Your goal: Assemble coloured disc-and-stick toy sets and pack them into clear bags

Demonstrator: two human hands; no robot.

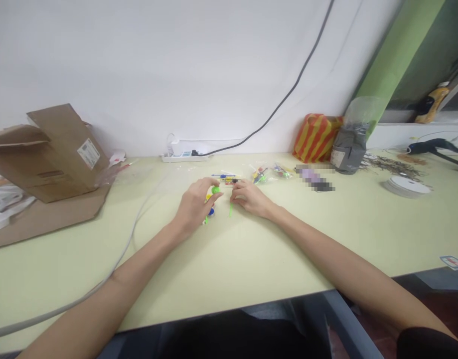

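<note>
My left hand (194, 204) curls over the table, with a small bright green round plastic piece (216, 190) between thumb and forefinger. Partly covered by that hand are a yellow piece (208, 198) and a blue round piece (211, 212). Opposite, my right hand (251, 198) has its fingers pinched together. A thin green plastic stick (230, 210) extends down from under its fingertips; the grip itself is partly hidden. Just beyond both hands lie a blue stick-like piece (223, 176) and a black piece (235, 181).
Bags of coloured pieces (260, 174) lie behind my right hand. A power strip (186, 156) sits by the wall. An open cardboard box (60, 154) stands left, with a grey cable (129, 239) crossing nearby. To the right are a striped bag (314, 138) and a white spool (407, 186).
</note>
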